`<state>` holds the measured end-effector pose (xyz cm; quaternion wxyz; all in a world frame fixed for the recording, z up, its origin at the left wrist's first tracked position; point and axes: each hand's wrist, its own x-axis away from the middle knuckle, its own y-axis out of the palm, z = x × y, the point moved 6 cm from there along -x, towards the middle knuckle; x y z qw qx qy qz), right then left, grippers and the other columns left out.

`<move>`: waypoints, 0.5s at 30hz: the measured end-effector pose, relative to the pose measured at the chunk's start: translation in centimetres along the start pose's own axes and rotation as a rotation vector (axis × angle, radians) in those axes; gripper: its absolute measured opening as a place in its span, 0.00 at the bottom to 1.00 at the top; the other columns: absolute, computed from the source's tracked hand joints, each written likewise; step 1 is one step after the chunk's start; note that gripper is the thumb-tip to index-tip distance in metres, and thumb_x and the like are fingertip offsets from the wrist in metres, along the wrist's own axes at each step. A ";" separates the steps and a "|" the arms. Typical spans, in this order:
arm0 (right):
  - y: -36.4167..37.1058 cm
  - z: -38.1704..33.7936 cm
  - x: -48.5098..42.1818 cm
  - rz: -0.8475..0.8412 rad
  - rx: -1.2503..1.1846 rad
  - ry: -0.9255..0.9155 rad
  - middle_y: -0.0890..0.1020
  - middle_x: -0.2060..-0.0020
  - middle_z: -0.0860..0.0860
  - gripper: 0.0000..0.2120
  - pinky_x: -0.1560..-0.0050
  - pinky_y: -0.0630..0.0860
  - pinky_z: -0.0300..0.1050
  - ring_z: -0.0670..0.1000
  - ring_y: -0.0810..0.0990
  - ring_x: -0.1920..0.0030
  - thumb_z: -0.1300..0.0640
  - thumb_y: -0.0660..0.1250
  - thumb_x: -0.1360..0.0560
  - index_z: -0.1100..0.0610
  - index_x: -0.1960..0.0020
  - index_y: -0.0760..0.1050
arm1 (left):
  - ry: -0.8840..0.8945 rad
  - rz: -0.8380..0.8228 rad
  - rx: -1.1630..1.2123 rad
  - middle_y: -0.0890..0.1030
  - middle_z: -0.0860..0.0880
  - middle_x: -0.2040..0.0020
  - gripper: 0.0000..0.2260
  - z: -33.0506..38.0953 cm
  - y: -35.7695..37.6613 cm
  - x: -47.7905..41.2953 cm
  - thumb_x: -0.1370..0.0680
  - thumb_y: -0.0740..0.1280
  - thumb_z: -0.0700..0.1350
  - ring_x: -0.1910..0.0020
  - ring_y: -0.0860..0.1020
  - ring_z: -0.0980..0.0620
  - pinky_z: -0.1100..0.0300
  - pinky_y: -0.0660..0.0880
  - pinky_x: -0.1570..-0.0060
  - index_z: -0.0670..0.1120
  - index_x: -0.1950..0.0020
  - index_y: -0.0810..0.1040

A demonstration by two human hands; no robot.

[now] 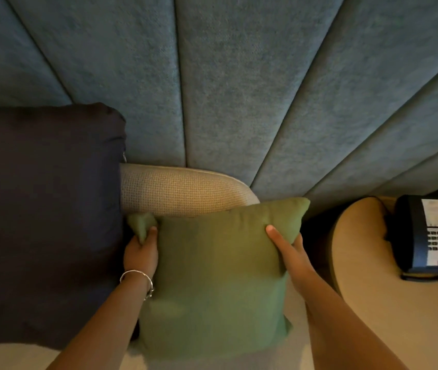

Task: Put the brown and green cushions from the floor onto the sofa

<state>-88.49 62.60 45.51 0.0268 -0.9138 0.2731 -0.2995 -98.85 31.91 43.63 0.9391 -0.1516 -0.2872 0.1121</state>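
The green cushion (212, 276) stands upright on the beige sofa seat, leaning toward the woven beige sofa back (180, 190). My left hand (141, 252) grips its upper left corner, with a silver bangle on that wrist. My right hand (287, 252) holds its upper right edge, thumb on the front face. A large dark brown cushion (44, 222) stands on the sofa immediately left of the green one, touching my left hand.
A padded blue-green wall panel (225, 89) rises behind the sofa. To the right stands a round tan side table (386, 303) with a dark corded telephone (426, 236) on it. A narrow dark gap separates sofa and table.
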 end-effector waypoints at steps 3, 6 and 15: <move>-1.5 0.9 1.0 0.041 -0.074 0.023 0.75 0.42 0.47 0.41 0.53 0.72 0.43 0.47 0.76 0.47 0.36 0.70 0.38 0.47 0.30 0.61 | -0.069 -0.069 0.093 0.79 0.42 0.46 0.18 -0.4 -1.0 0.7 0.26 0.66 0.51 0.53 0.78 0.45 0.55 0.74 0.53 0.42 0.40 0.77; -3.6 2.3 2.1 0.077 -0.134 0.049 0.75 0.39 0.51 0.28 0.47 0.72 0.49 0.49 0.75 0.46 0.46 0.67 0.29 0.51 0.32 0.65 | -0.115 -0.222 0.126 0.80 0.46 0.50 0.18 -0.8 -2.0 1.7 0.28 0.68 0.52 0.57 0.78 0.51 0.59 0.73 0.61 0.45 0.42 0.77; -5.7 3.5 10.6 -0.025 -0.108 0.060 0.81 0.56 0.54 0.09 0.58 0.74 0.44 0.53 0.80 0.57 0.60 0.64 0.26 0.56 0.45 0.74 | -0.085 -0.159 0.206 0.78 0.44 0.54 0.07 -3.4 -7.2 8.9 0.24 0.64 0.42 0.52 0.76 0.48 0.54 0.70 0.48 0.41 0.54 0.78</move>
